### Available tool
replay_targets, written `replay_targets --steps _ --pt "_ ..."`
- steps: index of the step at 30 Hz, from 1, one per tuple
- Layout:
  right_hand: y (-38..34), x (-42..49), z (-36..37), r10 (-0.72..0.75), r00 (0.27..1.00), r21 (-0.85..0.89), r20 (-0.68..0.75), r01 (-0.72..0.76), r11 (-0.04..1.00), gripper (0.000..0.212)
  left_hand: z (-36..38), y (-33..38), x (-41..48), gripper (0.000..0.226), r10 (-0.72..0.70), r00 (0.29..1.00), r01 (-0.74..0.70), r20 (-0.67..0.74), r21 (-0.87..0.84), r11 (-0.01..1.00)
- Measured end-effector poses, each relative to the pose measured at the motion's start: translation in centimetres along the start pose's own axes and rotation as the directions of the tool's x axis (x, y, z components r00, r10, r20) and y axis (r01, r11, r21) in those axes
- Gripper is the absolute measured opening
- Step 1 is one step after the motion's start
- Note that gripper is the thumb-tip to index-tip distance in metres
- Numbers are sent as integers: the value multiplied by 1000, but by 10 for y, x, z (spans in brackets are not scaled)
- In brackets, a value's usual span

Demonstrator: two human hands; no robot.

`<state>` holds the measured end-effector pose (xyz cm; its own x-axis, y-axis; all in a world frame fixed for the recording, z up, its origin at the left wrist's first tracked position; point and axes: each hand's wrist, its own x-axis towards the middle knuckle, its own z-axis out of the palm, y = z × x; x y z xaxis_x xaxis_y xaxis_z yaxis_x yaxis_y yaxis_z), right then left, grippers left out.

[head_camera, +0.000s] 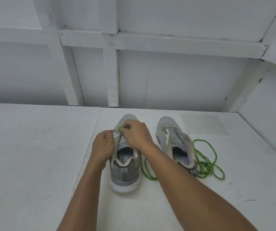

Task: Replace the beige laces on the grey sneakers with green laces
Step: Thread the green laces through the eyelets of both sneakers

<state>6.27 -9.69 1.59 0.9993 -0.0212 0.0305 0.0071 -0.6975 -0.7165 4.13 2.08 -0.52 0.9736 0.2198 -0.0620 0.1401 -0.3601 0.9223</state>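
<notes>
Two grey sneakers stand heel-toward-me on a white surface. The left sneaker (125, 170) has a green lace (119, 129) threaded near its toe eyelets. My left hand (103, 145) pinches the sneaker's left eyelet flap. My right hand (136, 134) pinches the green lace over the tongue. The right sneaker (175, 140) has no lace in its eyelets that I can make out. A loose green lace (207, 162) lies coiled beside it, and a loop of green lace (148, 170) trails between the two sneakers. No beige lace is visible.
The white tabletop (34, 155) stretches wide to the left and in front. A white panelled wall (150, 72) with framing rises directly behind the sneakers. A side wall (270, 122) closes in at the right.
</notes>
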Motion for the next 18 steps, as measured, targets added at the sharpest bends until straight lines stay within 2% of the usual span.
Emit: replay_targets --steps 9,18 --pt "-5 -6 3 -31 999 -106 -29 28 994 17 -1 0 -2 37 -25 1000 25 2 -51 998" --pt "-6 -7 3 -31 999 -95 -26 29 995 17 0 -4 -3 37 -27 999 25 -27 -75 997"
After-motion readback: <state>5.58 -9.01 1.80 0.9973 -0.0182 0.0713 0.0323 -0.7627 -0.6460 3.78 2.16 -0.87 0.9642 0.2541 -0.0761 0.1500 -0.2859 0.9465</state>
